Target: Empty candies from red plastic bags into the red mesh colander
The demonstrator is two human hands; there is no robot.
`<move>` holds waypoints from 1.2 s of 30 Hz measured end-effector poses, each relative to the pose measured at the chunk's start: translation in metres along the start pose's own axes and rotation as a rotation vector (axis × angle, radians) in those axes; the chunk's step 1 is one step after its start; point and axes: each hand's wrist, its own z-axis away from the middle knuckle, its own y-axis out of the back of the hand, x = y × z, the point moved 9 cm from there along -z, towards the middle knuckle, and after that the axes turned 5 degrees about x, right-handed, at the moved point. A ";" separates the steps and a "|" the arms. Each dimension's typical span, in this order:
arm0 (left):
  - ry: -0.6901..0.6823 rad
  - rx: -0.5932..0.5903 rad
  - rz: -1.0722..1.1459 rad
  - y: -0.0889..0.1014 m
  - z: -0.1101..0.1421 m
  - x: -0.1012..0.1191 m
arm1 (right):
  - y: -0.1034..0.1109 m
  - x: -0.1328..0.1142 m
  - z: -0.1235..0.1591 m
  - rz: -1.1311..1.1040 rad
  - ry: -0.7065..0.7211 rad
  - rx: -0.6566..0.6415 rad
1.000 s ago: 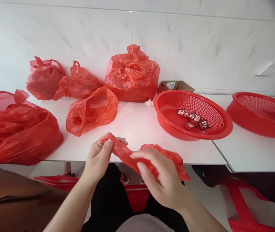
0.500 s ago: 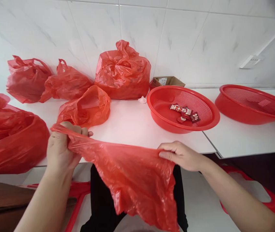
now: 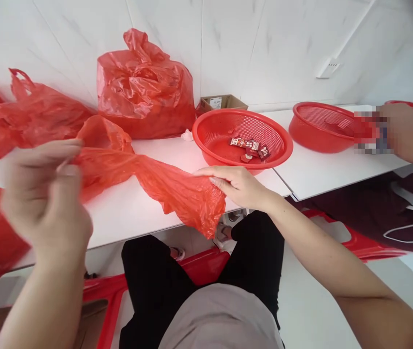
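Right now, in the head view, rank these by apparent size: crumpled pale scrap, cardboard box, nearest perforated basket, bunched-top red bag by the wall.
1. Bunched-top red bag
2. Perforated basket
3. Cardboard box, partly hidden by the basket
4. Crumpled pale scrap

A tall, crumpled red bag [image 3: 144,92] stands on the white bench [image 3: 119,218] against the marbled wall [image 3: 228,43]. Just beside its base lies a small pale scrap [image 3: 187,135]. Next comes a red mesh basket [image 3: 215,143] with a few wrapped packets [image 3: 252,147] inside, and an open cardboard box [image 3: 230,102] behind it. Farther right sits a second red basket [image 3: 317,133], below a white wall socket [image 3: 328,69].
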 end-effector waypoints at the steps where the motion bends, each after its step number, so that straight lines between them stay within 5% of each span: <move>1: -0.125 -0.144 -0.083 -0.016 0.006 0.009 | -0.006 -0.001 -0.001 0.015 0.017 -0.034; 4: -0.394 -0.615 -0.348 -0.062 0.041 0.005 | -0.014 -0.003 -0.004 0.058 0.045 -0.065; 7: -0.412 -0.758 -0.494 -0.074 0.060 -0.023 | -0.013 0.000 -0.004 0.063 0.042 -0.056; 14: -0.482 -0.796 -0.566 -0.076 0.072 -0.047 | -0.016 0.016 0.006 0.117 0.043 -0.107; 22: -0.685 -0.793 -0.552 -0.091 0.080 -0.014 | -0.013 -0.005 0.007 0.194 0.184 -0.032; 28: -0.747 -0.657 -0.527 -0.099 0.054 0.000 | -0.007 -0.028 0.001 0.258 0.261 -0.010; 36: -0.834 -0.631 -0.400 -0.075 0.055 -0.007 | 0.025 0.006 0.017 0.317 0.124 0.137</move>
